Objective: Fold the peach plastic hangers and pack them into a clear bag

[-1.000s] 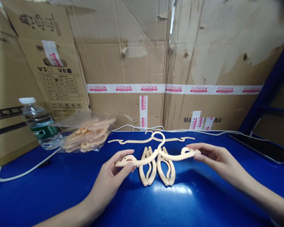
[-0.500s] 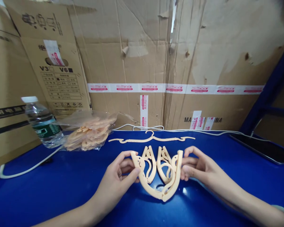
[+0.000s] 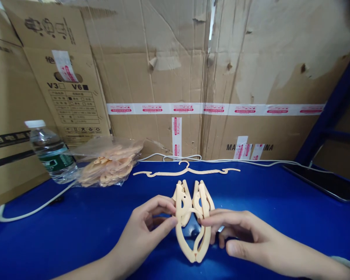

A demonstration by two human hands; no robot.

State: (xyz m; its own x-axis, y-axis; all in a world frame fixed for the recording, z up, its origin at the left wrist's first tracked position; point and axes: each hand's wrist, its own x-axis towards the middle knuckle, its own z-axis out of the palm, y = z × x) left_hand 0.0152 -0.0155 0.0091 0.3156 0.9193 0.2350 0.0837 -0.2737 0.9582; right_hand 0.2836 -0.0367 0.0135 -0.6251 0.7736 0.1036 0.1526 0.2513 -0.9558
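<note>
A cream plastic folding hanger (image 3: pixel 183 242) stands in front of me, its two arms folded up into a narrow V with the hinge at the bottom. My left hand (image 3: pixel 151 223) pinches its left arm between thumb and fingers. Against the right arm rests the index finger of my right hand (image 3: pixel 242 233), whose thumb is apart from the hanger. Just behind are two more folded hangers, a left one (image 3: pixel 187 195) and a right one (image 3: pixel 196 195), partly hidden by the front one. Farther back lies an unfolded hanger (image 3: pixel 175 173) with its hook up.
On the blue table (image 3: pixel 84 233), a clear plastic bag (image 3: pixel 111 161) of cream hanger parts lies at the left beside a water bottle (image 3: pixel 52 155). A white cable (image 3: pixel 26 217) runs along the table. A black flat device (image 3: pixel 323 182) is at the right. Cardboard (image 3: pixel 157 81) walls the back.
The front hanger's arms have swung closer together, and its hinge end has come slightly nearer. My right hand has moved left, its thumb now away from the hanger.
</note>
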